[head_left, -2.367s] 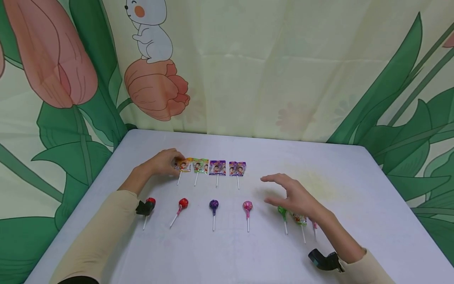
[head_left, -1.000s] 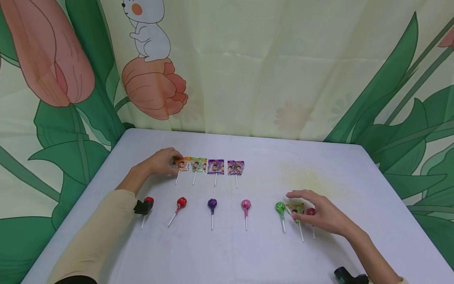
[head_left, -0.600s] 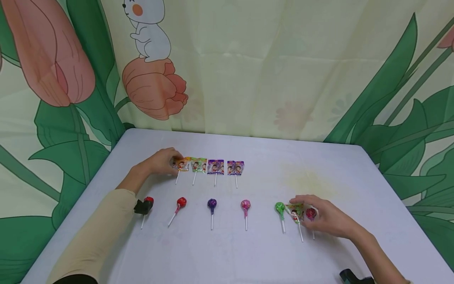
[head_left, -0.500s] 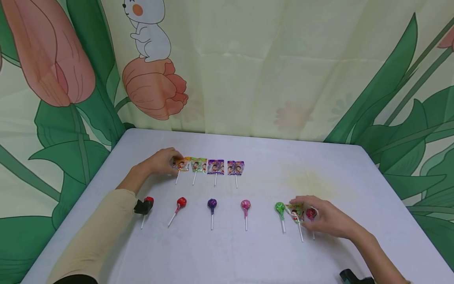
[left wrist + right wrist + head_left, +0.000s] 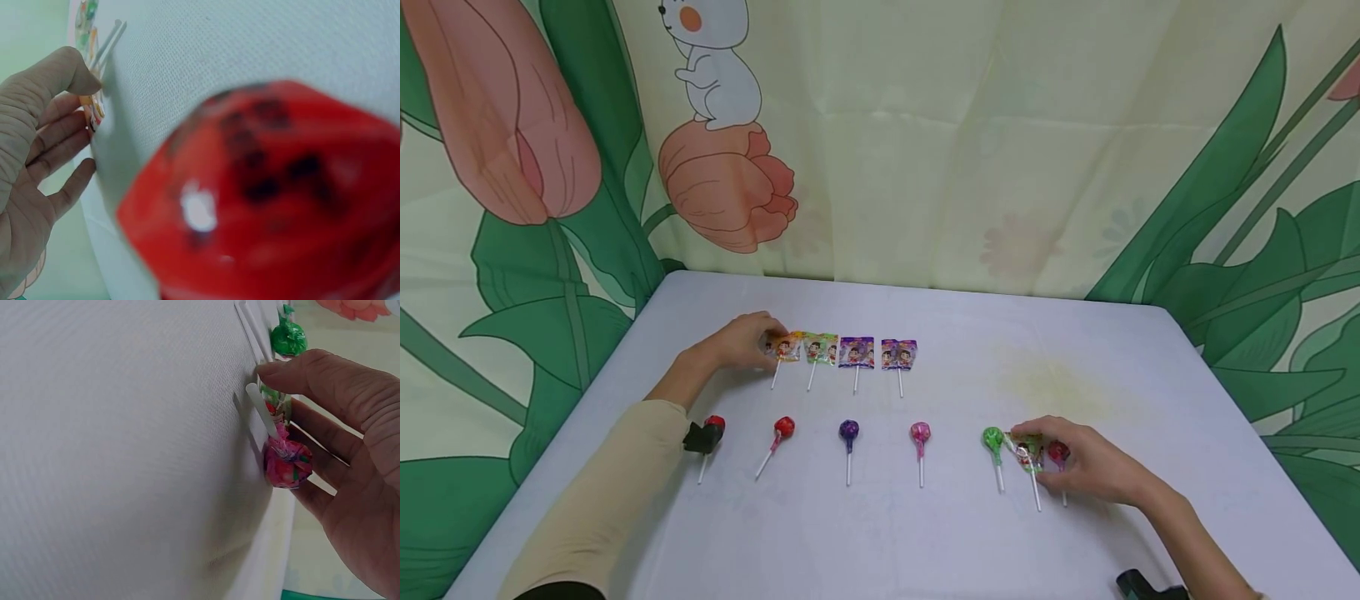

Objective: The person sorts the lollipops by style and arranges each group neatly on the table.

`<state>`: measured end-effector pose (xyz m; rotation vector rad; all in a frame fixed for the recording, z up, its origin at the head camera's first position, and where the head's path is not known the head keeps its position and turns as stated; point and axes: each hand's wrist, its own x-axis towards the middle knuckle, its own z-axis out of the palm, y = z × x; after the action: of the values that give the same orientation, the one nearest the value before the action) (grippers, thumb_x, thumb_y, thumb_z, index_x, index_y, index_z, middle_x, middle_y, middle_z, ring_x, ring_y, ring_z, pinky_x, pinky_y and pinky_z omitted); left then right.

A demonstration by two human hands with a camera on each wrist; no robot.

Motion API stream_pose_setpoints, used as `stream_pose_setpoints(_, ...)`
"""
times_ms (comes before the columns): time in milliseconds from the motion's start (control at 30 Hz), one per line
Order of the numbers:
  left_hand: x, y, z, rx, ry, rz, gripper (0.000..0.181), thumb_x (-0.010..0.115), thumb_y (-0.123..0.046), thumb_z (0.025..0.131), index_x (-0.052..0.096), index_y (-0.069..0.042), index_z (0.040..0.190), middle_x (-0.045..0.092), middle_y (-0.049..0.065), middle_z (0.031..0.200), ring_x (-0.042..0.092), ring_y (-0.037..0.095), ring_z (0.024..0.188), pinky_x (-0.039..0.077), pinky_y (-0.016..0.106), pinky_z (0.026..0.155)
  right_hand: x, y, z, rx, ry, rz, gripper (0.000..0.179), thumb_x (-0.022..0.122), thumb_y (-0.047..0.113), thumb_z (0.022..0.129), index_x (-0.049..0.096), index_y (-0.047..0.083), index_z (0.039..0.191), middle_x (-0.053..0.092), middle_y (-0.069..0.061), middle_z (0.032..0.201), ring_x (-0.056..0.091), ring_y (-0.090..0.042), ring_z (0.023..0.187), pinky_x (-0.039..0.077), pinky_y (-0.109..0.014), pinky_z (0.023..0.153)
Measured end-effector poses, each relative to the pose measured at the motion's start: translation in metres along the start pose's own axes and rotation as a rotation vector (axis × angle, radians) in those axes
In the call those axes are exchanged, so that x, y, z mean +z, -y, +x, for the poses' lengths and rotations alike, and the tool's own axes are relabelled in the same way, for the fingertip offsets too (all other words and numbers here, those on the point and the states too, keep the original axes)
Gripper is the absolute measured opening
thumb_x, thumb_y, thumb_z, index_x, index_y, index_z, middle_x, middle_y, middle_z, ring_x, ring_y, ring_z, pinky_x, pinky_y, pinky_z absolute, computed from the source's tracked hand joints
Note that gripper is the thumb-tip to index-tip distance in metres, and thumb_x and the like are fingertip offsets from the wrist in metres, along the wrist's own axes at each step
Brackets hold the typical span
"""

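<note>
At the back left, my left hand (image 5: 747, 342) pinches the edge of an orange-wrapped lollipop (image 5: 786, 346), which lies at the left end of a row with a green-wrapped lollipop (image 5: 820, 348) and two purple-wrapped ones. In the left wrist view, thumb and fingers meet at the orange wrapper (image 5: 94, 106). On the right, my right hand (image 5: 1093, 462) has thumb and forefinger around a flat green-wrapped lollipop (image 5: 1028, 451) on the table. Beneath this hand lies a dark pink lollipop (image 5: 1057, 452), partly hidden; it shows whole in the right wrist view. A round green lollipop (image 5: 992, 439) lies just left.
Across the front of the white table (image 5: 880, 542) lie round lollipops: a red one (image 5: 784, 428), a purple one (image 5: 848, 430) and a pink one (image 5: 920, 432). Another red lollipop (image 5: 715, 423) is partly behind the left wrist camera. A patterned curtain (image 5: 925, 167) stands behind.
My right hand has moved right and nearer from above the table's middle, and its thumb and forefinger have closed around the flat green-wrapped lollipop. The left hand stays at the orange-wrapped lollipop.
</note>
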<state>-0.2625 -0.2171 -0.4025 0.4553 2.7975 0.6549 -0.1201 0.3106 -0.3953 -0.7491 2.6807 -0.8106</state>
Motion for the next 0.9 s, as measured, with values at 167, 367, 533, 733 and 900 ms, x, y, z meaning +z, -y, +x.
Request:
stream_pose_setpoints(167,0.000,0.000,0.000,0.008,-0.006,0.001,0.056,0.084,-0.013,0.082,0.063,-0.002,0.132,0.061,0.013,0.123,0.054,0.030,0.116,0.047,0.048,0.107,0.000,-0.001,0.000,0.011,0.003,0.013,0.059,0.085,0.020,0.084,0.061,0.022,0.138,0.062,-0.001,0.135,0.057,-0.015,0.117,0.052,-0.022,0.096)
stream_pose_setpoints(367,0.000,0.002,0.001,0.020,-0.008,0.005,0.055,0.084,-0.013,0.082,0.064,-0.001,0.132,0.062,0.013,0.123,0.055,0.030,0.116,0.047,0.049,0.107,0.001,-0.001,0.000,0.004,0.003,0.021,0.058,0.085,0.019,0.084,0.061,0.022,0.137,0.063,-0.001,0.134,0.057,-0.014,0.116,0.052,-0.023,0.095)
stream_pose_setpoints(533,0.001,0.002,0.002,0.017,-0.003,0.002,0.056,0.084,-0.013,0.082,0.064,-0.002,0.132,0.061,0.013,0.124,0.055,0.030,0.117,0.046,0.049,0.108,-0.003,0.000,0.001,0.006,0.002,-0.017,0.057,0.084,0.020,0.084,0.062,0.023,0.137,0.063,0.001,0.134,0.058,-0.015,0.117,0.053,-0.026,0.096)
stream_pose_setpoints(733,0.002,0.003,0.002,0.017,-0.001,0.004,0.056,0.085,-0.014,0.081,0.064,-0.002,0.132,0.061,0.013,0.123,0.055,0.031,0.116,0.046,0.050,0.108,-0.012,0.004,0.005,0.008,-0.023,-0.044,0.061,0.085,0.016,0.082,0.061,0.023,0.137,0.063,0.002,0.135,0.057,-0.027,0.124,0.054,-0.050,0.099)
stream_pose_setpoints(900,0.002,0.003,0.002,0.014,-0.003,0.003,0.057,0.085,-0.014,0.081,0.064,-0.002,0.132,0.061,0.013,0.123,0.054,0.031,0.117,0.046,0.050,0.108,-0.018,0.008,0.010,0.002,-0.032,-0.038,0.061,0.085,0.014,0.082,0.061,0.022,0.138,0.063,-0.001,0.138,0.057,-0.029,0.126,0.055,-0.049,0.098)
